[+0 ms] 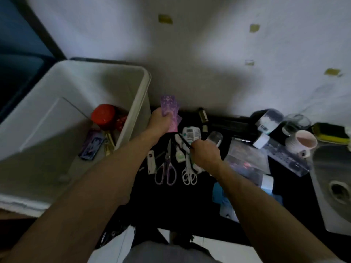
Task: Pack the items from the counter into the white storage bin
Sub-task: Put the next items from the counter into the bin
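The white storage bin point(141, 99) stands at the left of the dark counter. In it lie a red round object point(103, 113), a dark phone-like case point(91, 147) and a gold item. My left hand point(159, 122) is just right of the bin's rim, shut on a stack of purple cards point(169, 106). My right hand point(204, 154) is lower over the counter, shut on a thin black pen point(183, 141). Below the hands lie purple-handled scissors point(166, 168) and white-handled scissors point(188, 171).
A white labelled tube point(191, 134), a dark small bottle point(202, 115), clear plastic boxes point(247, 158), a pink cup point(303, 142), a glass point(296, 123) and a yellow sponge point(330, 133) crowd the counter's right. A white sink point(334, 186) sits at far right. A blue packet point(221, 194) lies near the front edge.
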